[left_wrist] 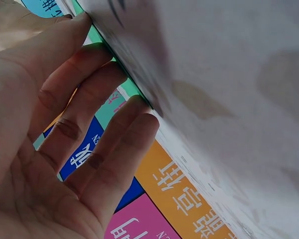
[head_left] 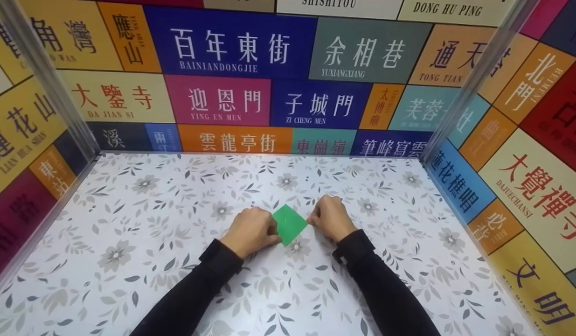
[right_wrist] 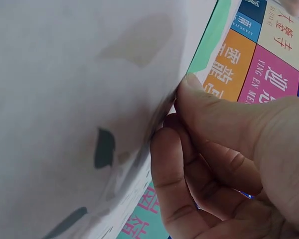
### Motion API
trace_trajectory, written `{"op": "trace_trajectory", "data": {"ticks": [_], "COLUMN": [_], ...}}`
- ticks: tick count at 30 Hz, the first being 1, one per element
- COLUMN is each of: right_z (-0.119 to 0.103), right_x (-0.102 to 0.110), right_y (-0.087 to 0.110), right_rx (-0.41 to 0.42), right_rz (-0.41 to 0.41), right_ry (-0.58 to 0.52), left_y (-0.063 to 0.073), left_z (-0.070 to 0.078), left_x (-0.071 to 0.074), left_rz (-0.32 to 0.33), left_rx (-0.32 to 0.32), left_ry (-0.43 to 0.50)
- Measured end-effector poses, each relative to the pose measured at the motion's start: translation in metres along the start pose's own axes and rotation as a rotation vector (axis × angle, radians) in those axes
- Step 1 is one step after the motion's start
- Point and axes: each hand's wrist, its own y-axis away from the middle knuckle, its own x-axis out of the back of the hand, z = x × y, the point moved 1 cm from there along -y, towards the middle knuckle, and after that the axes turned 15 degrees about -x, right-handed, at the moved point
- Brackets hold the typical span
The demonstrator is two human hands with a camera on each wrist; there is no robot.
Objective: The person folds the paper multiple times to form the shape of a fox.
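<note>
A small square of green paper point(head_left: 290, 225) lies on the patterned tabletop, turned so its corners point up, down and sideways. My left hand point(head_left: 252, 229) is at its left side, thumb by the lower corner. In the left wrist view, the left fingers point(left_wrist: 92, 69) are loosely bent, their tips resting along the thin green edge. My right hand point(head_left: 333, 217) is at the right corner, where thumb and forefinger pinch the paper. The right wrist view shows the thumb point(right_wrist: 209, 107) at the tip of the green paper point(right_wrist: 209, 42), the other fingers curled beneath it.
The white tabletop point(head_left: 176, 196) carries a print of grey flowers and leaves. Colourful panels with Chinese place names form a back wall point(head_left: 236, 42), a left wall point(head_left: 22, 116) and a right wall point(head_left: 516, 154). Clear strips run up both rear corners.
</note>
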Motion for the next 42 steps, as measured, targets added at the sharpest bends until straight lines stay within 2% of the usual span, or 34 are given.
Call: {"op": "trace_trajectory", "data": {"ticks": [10, 16, 24, 32, 35, 39, 42], "right_z": [-0.003, -0.017, -0.03, -0.031, -0.03, -0.03, -0.03], "right_x": [0.004, 0.005, -0.011, -0.018, -0.018, -0.018, -0.019], "right_y": [0.007, 0.021, 0.033, 0.036, 0.035, 0.035, 0.035], "right_rx": [0.012, 0.068, 0.158, 0.221, 0.234, 0.246, 0.267], "right_rz": [-0.006, -0.027, -0.089, -0.066, -0.055, -0.045, -0.037], "right_ry": [-0.02, -0.048, -0.057, -0.041, -0.039, -0.035, -0.036], "left_y": [-0.001, -0.001, 0.0, 0.002, 0.002, 0.001, 0.0], "left_z": [0.0, 0.0, 0.002, 0.003, 0.005, 0.009, 0.012], "left_x": [-0.001, -0.001, -0.001, -0.003, -0.004, -0.005, -0.007], "left_rz": [0.0, 0.002, 0.034, 0.054, 0.082, 0.12, 0.125], "left_rx": [0.012, 0.016, 0.027, 0.05, 0.058, 0.061, 0.08], "left_ry": [0.003, 0.002, 0.012, 0.03, 0.036, 0.019, -0.012]}}
